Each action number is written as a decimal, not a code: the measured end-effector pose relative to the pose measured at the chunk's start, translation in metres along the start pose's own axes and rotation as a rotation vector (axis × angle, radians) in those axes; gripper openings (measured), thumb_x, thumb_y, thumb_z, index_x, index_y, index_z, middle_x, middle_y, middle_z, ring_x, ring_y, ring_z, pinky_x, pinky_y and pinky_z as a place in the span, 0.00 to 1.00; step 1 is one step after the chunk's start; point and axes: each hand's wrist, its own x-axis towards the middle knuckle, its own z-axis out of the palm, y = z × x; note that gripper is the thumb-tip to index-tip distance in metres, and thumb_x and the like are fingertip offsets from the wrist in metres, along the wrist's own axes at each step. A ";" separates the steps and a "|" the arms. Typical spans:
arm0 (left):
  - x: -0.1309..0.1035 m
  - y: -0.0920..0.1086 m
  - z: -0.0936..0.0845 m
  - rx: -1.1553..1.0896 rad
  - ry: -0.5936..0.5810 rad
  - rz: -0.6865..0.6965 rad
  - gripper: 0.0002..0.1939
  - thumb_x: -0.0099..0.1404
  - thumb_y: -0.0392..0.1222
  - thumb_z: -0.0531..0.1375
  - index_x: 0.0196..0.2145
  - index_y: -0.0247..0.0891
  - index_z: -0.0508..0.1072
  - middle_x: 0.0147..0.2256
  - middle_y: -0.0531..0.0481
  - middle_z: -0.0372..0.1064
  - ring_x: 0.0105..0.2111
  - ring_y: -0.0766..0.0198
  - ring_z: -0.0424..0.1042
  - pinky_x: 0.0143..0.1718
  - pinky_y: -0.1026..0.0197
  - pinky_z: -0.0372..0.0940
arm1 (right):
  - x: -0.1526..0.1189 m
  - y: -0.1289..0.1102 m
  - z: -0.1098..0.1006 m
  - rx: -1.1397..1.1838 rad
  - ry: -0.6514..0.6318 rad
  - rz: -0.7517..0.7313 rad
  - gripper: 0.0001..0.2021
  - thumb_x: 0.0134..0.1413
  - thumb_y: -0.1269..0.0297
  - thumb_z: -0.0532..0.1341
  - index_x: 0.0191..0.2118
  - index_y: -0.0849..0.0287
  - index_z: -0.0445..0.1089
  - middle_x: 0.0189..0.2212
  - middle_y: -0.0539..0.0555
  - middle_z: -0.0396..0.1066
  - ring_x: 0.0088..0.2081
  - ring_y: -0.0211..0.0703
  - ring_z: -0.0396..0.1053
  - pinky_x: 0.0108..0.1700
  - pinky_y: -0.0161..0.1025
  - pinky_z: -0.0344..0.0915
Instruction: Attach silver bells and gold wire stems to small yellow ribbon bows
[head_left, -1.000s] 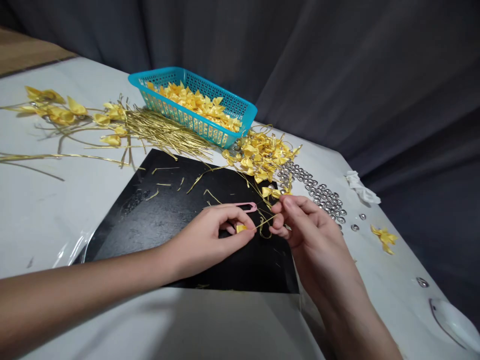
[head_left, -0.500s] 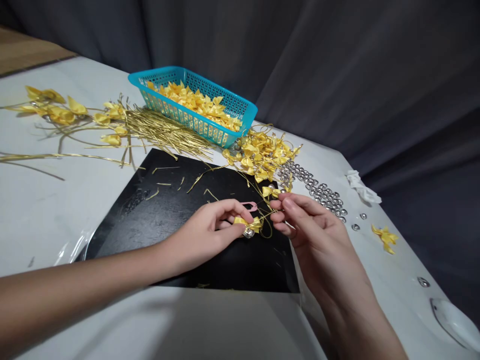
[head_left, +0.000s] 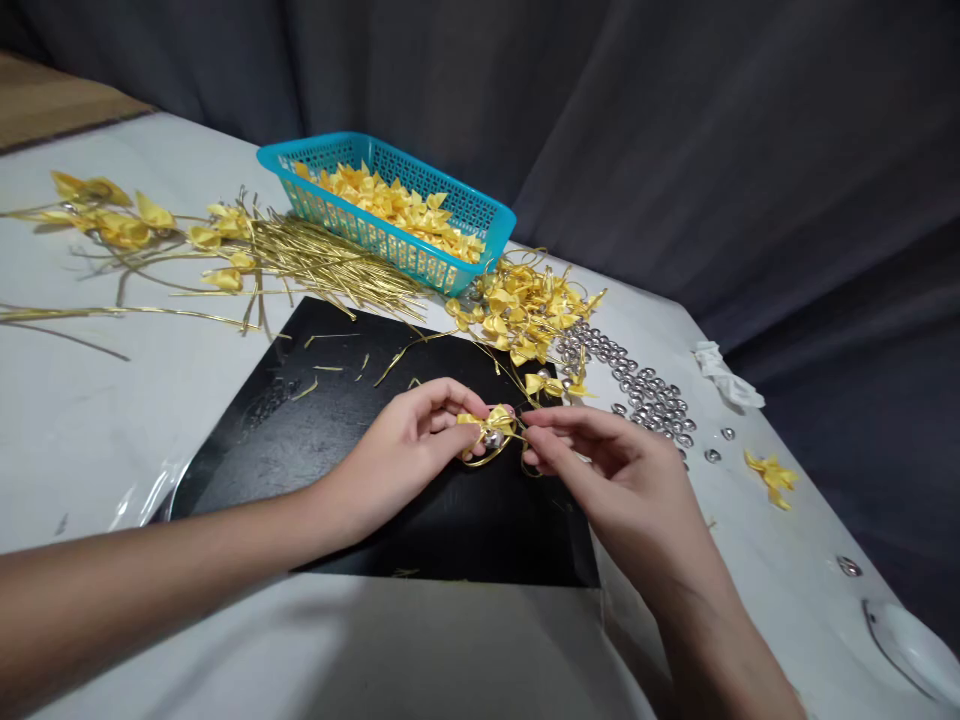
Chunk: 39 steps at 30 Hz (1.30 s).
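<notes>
Over a black mat point(head_left: 300, 480), my left hand point(head_left: 416, 440) pinches a yellow ribbon bow point(head_left: 498, 420) between thumb and fingers. A small silver bell point(head_left: 493, 438) sits at the middle of the bow. Close by on the right, my right hand point(head_left: 615, 470) is closed, thumb against forefinger, on a thin gold cord point(head_left: 516, 433) that runs to the bow. A loop of this cord curves below the bow. Part of a pink tool shows behind the bow, mostly hidden.
A teal basket point(head_left: 390, 238) full of yellow bows stands at the back. Gold cords point(head_left: 330, 262) lie before it. Right of it are a heap of finished bows point(head_left: 529, 305) and many silver bells point(head_left: 649, 390). A white crumpled piece point(head_left: 726, 375) and a loose bow point(head_left: 771, 478) lie farther right.
My right hand has come left and slightly down, close to the bow. The bow has tilted and shifted a little left and up, and a cord loop now hangs beneath it.
</notes>
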 end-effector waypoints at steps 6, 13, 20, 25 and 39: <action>0.001 0.000 0.001 -0.008 -0.010 0.012 0.02 0.56 0.33 0.57 0.30 0.34 0.66 0.25 0.56 0.65 0.28 0.70 0.66 0.34 0.67 0.60 | -0.004 0.002 0.003 -0.338 -0.029 -0.314 0.04 0.50 0.72 0.60 0.30 0.60 0.72 0.27 0.53 0.72 0.26 0.36 0.69 0.23 0.29 0.65; 0.000 0.001 0.002 -0.007 -0.007 0.013 0.03 0.55 0.33 0.58 0.29 0.34 0.65 0.23 0.57 0.65 0.26 0.71 0.65 0.32 0.68 0.60 | -0.005 0.005 0.004 -0.466 -0.074 -0.461 0.06 0.53 0.74 0.56 0.30 0.59 0.69 0.28 0.52 0.69 0.29 0.37 0.67 0.27 0.32 0.65; -0.001 0.002 0.001 -0.023 -0.008 0.041 0.03 0.54 0.33 0.59 0.27 0.34 0.66 0.23 0.58 0.65 0.25 0.72 0.64 0.30 0.70 0.59 | -0.007 0.005 0.005 -0.455 -0.118 -0.434 0.06 0.54 0.74 0.56 0.31 0.59 0.69 0.28 0.52 0.68 0.30 0.36 0.66 0.27 0.30 0.63; -0.001 0.001 0.000 -0.016 -0.015 0.057 0.03 0.54 0.32 0.58 0.26 0.34 0.66 0.22 0.58 0.64 0.26 0.72 0.64 0.30 0.70 0.59 | -0.006 0.006 0.009 -0.390 -0.115 -0.388 0.06 0.53 0.74 0.55 0.31 0.60 0.69 0.28 0.52 0.69 0.29 0.36 0.67 0.26 0.30 0.63; -0.003 0.003 -0.002 -0.028 -0.019 0.088 0.01 0.56 0.33 0.59 0.28 0.33 0.70 0.24 0.55 0.67 0.26 0.71 0.64 0.31 0.70 0.60 | -0.005 0.007 0.013 -0.116 -0.056 -0.201 0.03 0.51 0.68 0.58 0.30 0.59 0.68 0.27 0.52 0.66 0.28 0.35 0.66 0.27 0.30 0.68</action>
